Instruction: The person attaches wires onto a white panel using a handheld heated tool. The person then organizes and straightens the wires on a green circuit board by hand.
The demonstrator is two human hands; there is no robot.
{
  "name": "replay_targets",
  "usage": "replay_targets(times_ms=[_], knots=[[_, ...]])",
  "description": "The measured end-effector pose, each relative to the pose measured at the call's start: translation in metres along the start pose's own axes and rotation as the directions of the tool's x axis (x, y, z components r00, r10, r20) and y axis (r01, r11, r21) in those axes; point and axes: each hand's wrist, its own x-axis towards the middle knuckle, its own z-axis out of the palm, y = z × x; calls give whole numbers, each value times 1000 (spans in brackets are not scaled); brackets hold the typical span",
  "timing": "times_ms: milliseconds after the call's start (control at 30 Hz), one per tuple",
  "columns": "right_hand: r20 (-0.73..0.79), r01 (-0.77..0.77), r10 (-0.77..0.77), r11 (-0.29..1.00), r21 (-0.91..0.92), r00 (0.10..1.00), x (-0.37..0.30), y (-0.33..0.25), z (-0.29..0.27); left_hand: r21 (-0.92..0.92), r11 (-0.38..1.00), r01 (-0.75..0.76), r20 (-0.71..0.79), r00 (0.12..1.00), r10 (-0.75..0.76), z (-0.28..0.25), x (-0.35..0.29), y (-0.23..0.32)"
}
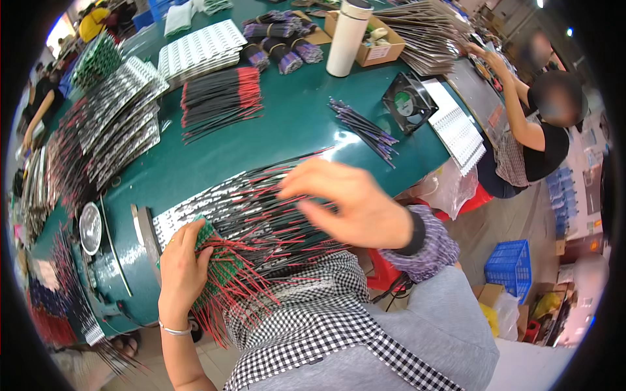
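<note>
My left hand (186, 264) is closed on the edge of a green circuit board (225, 277) with many thin red wires hanging from it toward my lap. Over a layer of black wires with red ends (280, 221) hovers my right hand (352, 202), thumb and fingers apart and nothing visible in them. The right fingers are slightly blurred, and I cannot tell whether they touch the wires. Beneath the wires lies a white patterned sheet (171, 218), partly covered, with a metal bar (147, 238) at its left end.
A black fan (409, 103), loose purple-black wires (365, 130), a white bottle (349, 39) and a red-black wire bundle (222, 98) occupy the green table (293, 111). Stacked boards (124, 124) stand left, near a round metal dish (90, 228). A co-worker (541, 137) sits at right.
</note>
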Motion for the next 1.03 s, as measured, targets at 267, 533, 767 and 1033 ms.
replay_targets(times_ms=[267,533,767,1033], knots=[[-718,-695,451,716,-64,530,-127,45,-89,-19,988,156,55,986,-155,-9,11,-2],[-877,-804,424,590,78,226,-250,94,-86,-55,983,174,51,984,-171,-31,9,-1],[-932,-623,255,781,43,256,-246,62,-98,-87,995,40,-176,983,-55,-64,27,36],[-922,-429,-9,883,-189,387,-191,-32,-134,24,945,-327,-499,815,295,-144,39,105]])
